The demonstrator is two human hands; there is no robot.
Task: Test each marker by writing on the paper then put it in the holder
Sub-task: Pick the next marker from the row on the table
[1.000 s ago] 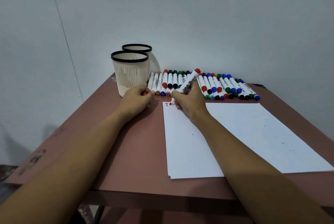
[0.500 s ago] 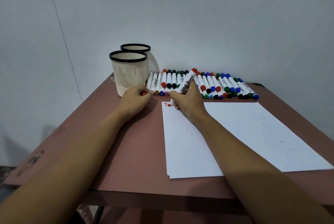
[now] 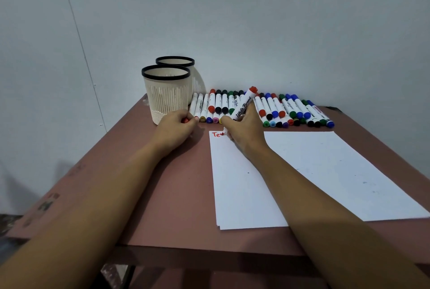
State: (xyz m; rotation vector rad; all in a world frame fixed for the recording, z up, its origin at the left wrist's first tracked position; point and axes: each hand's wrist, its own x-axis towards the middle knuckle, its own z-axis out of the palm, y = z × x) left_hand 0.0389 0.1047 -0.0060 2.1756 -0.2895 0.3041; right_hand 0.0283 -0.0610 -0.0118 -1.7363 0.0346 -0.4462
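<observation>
While the right hand (image 3: 244, 130) is gripping a white marker (image 3: 243, 107) with its fingers curled round the barrel, the marker's tip is touching the top left corner of the paper (image 3: 237, 184), right beside red letters (image 3: 216, 135) that start with "Te". The marker is leaning up and away to the right, with its red end raised above the row of markers (image 3: 279, 111) lying along the back of the table (image 3: 162, 184). The left hand (image 3: 176, 128) is resting on the table just left of the paper, its fingers pinching a small red cap (image 3: 185, 120), near the base of the front holder (image 3: 166, 93). A second holder (image 3: 183, 62) is standing right behind it, and both are upright with black rims. A second sheet (image 3: 337, 167) is lying to the right of the first, and the right forearm is hiding where the two sheets meet.
</observation>
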